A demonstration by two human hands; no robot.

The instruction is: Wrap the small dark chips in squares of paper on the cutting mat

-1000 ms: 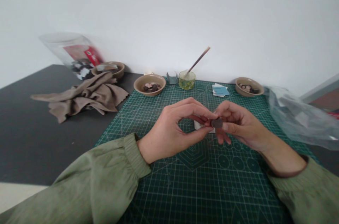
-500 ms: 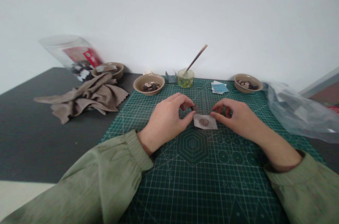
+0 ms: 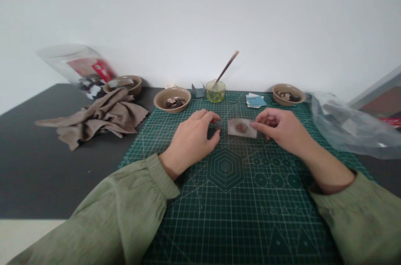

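Observation:
My left hand (image 3: 194, 139) hovers over the green cutting mat (image 3: 225, 219), thumb and fingers curled round a small dark piece (image 3: 218, 127), blurred and mostly hidden. In my right hand (image 3: 278, 127), the thumb and forefinger pinch the right edge of a small whitish paper (image 3: 233, 127). It has a round brown mark in its middle and is raised, facing me. A gap separates my left fingertips from the paper's left edge.
Small dark-and-tan pieces lie in a left bowl (image 3: 172, 99) and a right bowl (image 3: 288, 94). Between them stand a glass cup (image 3: 215, 92) with a brush and some blue and white cards (image 3: 255, 100). A brown cloth (image 3: 100, 117) and plastic bags (image 3: 347, 127) flank the mat.
The paper has come upright and slightly away from my left fingers, now pinched by my right hand. My left hand has drawn back leftward.

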